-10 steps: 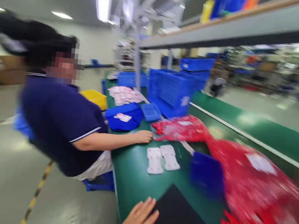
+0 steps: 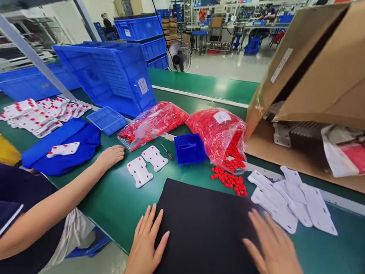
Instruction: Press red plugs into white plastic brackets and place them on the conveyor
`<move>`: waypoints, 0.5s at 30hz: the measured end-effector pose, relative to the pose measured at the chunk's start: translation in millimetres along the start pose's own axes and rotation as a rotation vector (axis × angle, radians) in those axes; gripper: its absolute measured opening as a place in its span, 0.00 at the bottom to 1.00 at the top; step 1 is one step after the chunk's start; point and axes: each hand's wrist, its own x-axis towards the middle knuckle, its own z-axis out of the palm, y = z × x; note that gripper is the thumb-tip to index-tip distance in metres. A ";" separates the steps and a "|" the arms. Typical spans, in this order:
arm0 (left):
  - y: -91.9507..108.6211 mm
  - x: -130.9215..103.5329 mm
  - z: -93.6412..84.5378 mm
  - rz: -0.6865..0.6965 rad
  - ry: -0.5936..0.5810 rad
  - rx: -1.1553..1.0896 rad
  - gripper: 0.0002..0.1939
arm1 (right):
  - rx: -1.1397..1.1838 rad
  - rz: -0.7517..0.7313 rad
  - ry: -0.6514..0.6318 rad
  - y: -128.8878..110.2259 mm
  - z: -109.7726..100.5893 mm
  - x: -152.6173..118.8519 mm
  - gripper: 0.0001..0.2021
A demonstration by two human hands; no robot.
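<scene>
A black mat (image 2: 203, 240) lies on the green table before me. Across its left edge rests my left hand (image 2: 147, 243), flat with fingers extended and nothing held. My right hand (image 2: 271, 248), slightly blurred, is at the mat's right side, fingers spread and also holding nothing. Several white plates (image 2: 294, 198) lie overlapping just beyond my right hand. Small red pieces (image 2: 230, 180) are spilled past the mat's far edge, from an open clear bag (image 2: 216, 132). Two white plates with red pieces (image 2: 146, 166) and a thin metal tool (image 2: 167, 151) lie beyond my left hand.
A co-worker's arm (image 2: 73, 199) reaches onto the table at left, beside a blue cloth (image 2: 64, 145) and piled white-and-red plates (image 2: 40, 116). Behind stand a blue tray (image 2: 190, 149), another red bag (image 2: 157, 123), a large blue crate (image 2: 110, 76) and a cardboard box (image 2: 334, 75).
The view has swung right and down from the co-worker to the mat. My right hand now shows, along with the white plates and cardboard box. My left hand remains at the mat's left edge.
</scene>
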 end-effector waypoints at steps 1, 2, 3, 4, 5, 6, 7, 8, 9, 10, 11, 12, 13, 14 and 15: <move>1.7 0.1 -1.7 -0.010 -0.010 0.010 0.30 | -0.015 -0.052 -0.050 -11.1 2.5 -2.3 0.32; 3.0 0.0 -3.2 -0.020 -0.019 0.025 0.30 | -0.035 -0.092 -0.086 -19.4 4.6 -5.7 0.33; 4.1 -0.1 -4.2 -0.029 -0.027 0.042 0.29 | -0.057 -0.120 -0.110 -24.0 6.0 -10.1 0.34; 4.8 0.0 -4.8 -0.034 -0.032 0.060 0.29 | -0.077 -0.141 -0.127 -24.5 6.4 -15.5 0.34; 5.3 0.3 -5.1 -0.036 -0.034 0.076 0.29 | -0.093 -0.160 -0.142 -20.9 5.8 -21.3 0.34; 5.7 0.6 -5.1 -0.035 -0.033 0.086 0.29 | -0.106 -0.182 -0.154 -13.9 3.8 -27.0 0.34; 5.9 0.8 -4.9 -0.032 -0.032 0.092 0.30 | -0.116 -0.207 -0.158 -4.4 0.5 -32.1 0.33; 6.1 1.1 -4.7 -0.030 -0.030 0.095 0.30 | -0.124 -0.230 -0.152 6.1 -4.1 -36.3 0.33; 6.2 1.3 -4.5 -0.029 -0.026 0.096 0.30 | -0.130 -0.248 -0.137 16.4 -9.7 -39.4 0.32; 6.3 1.4 -4.5 -0.029 -0.024 0.094 0.30 | -0.136 -0.257 -0.120 25.2 -15.9 -41.4 0.32; 6.5 1.5 -4.8 -0.031 -0.023 0.090 0.30 | -0.143 -0.253 -0.105 31.3 -22.1 -42.4 0.31; 6.8 1.6 -5.2 -0.036 -0.023 0.085 0.30 | -0.151 -0.240 -0.099 34.3 -27.6 -42.6 0.31; 7.2 1.7 -5.7 -0.042 -0.026 0.080 0.29 | -0.161 -0.221 -0.104 33.9 -31.6 -42.5 0.30; 7.7 1.8 -6.3 -0.049 -0.030 0.076 0.29 | -0.170 -0.204 -0.120 30.3 -33.7 -42.4 0.28; 8.3 1.7 -6.9 -0.055 -0.036 0.073 0.29 | -0.175 -0.193 -0.137 24.3 -33.4 -42.9 0.27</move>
